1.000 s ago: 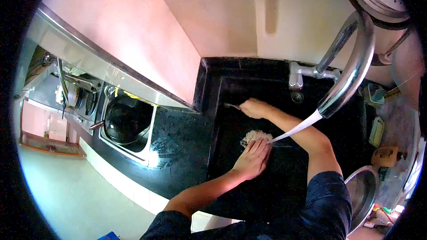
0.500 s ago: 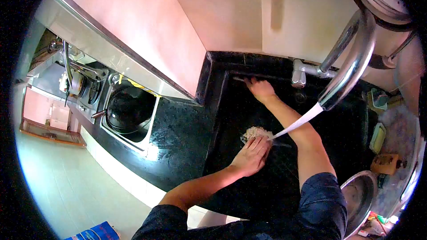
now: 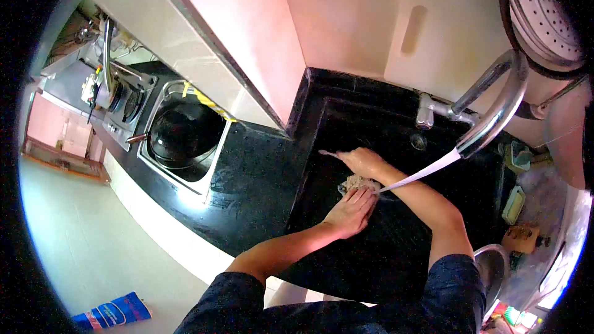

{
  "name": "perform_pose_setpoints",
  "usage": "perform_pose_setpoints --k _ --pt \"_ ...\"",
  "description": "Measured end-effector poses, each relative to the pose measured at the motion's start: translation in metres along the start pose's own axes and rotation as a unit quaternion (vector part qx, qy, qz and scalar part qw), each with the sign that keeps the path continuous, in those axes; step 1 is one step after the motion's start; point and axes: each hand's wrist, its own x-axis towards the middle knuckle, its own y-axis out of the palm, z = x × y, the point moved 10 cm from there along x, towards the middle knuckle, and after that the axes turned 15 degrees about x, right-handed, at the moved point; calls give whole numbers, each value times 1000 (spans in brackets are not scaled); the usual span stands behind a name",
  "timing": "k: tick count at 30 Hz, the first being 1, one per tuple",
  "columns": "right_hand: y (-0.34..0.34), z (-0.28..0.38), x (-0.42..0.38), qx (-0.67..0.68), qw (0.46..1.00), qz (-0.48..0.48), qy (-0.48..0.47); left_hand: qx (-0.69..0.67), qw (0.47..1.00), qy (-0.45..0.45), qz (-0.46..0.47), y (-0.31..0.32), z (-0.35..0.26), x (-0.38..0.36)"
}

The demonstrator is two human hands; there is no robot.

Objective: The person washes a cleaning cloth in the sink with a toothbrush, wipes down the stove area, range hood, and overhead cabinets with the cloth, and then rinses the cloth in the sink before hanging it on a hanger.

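In the black sink (image 3: 396, 260), my left hand (image 3: 352, 213) has its fingers wrapped over a tan, crumpled scrubber (image 3: 357, 184). Just above it, my right hand (image 3: 362, 162) is closed on a thin, pale object (image 3: 328, 153) whose tip sticks out to the left; its far part is hidden by the fingers. A white stream of water (image 3: 427, 168) runs from the metal faucet (image 3: 492, 130) across my right forearm toward the scrubber.
To the left, a black wok (image 3: 185, 133) sits in a steel-rimmed basin, with a stove beyond. Soap items and a brown bottle (image 3: 520, 239) line the right ledge. A metal bowl (image 3: 493, 272) stands lower right, a perforated steamer (image 3: 544, 12) upper right. A blue packet (image 3: 117, 312) lies lower left.
My right hand has come down from the sink's back edge to beside the scrubber, with the pale object in it. My left hand stays on the scrubber. The camera view has shifted and tilted.
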Motion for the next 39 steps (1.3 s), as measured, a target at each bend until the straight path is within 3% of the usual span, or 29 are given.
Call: perform_pose_setpoints --k 1,3,5,7,8,9,11,14,15,17,18,19,21,23,25,29,31,33,35,37,39 --pt "-8 1 4 -2 1000 -11 -11 4 1000 2 -4 -3 0 -1" --pt "-46 -19 24 24 985 -169 -26 11 1000 -1 -22 -6 0 -3" --pt "-50 -17 34 32 983 -179 -4 8 1000 -5 -27 -5 1 -3" --pt "-23 2 21 -38 992 -105 56 -5 1000 -8 -18 -3 3 -2" --pt "8 12 4 -87 992 72 61 -12 1000 -9 6 -3 2 -2" --pt "13 41 -19 -65 993 101 7 -19 999 -9 27 -6 1 0" --pt "3 23 -13 -82 995 44 36 -14 999 -7 39 -5 5 3" --pt "-69 16 7 8 973 -227 -47 8 1000 0 8 0 4 -1" --pt "-85 15 21 -50 974 -222 3 8 1000 -1 -11 -2 3 -2" --pt "-108 30 30 -21 962 -266 -49 11 999 -1 -31 -6 5 -2" --pt "-79 16 34 -139 986 -85 48 8 999 0 -31 -5 4 -1" --pt "-52 31 19 -156 987 12 26 3 1000 1 -30 -4 1 -1" --pt "-24 36 -5 -119 993 13 0 16 999 3 -31 -4 -1 -3" --pt "-57 52 -3 -132 985 -107 -7 17 999 0 -30 -5 3 -4" --pt "-69 47 13 -115 980 -161 -18 -3 1000 3 -23 -2 2 -3" --pt "-76 62 -6 -151 981 -121 -20 4 1000 0 14 10 2 0" --pt "-96 56 -7 -216 967 -133 36 3 1000 1 11 11 1 -1" --pt "-124 57 16 -178 966 -178 52 4 1000 -1 0 5 0 0" --pt "-109 61 63 -206 973 -106 5 7 1000 0 -13 -5 -1 1" --pt "-101 42 99 -205 972 -81 74 19 1000 6 -11 -3 -2 0" --pt "-117 -15 98 -124 972 -120 160 26 999 3 -18 -7 -2 1"
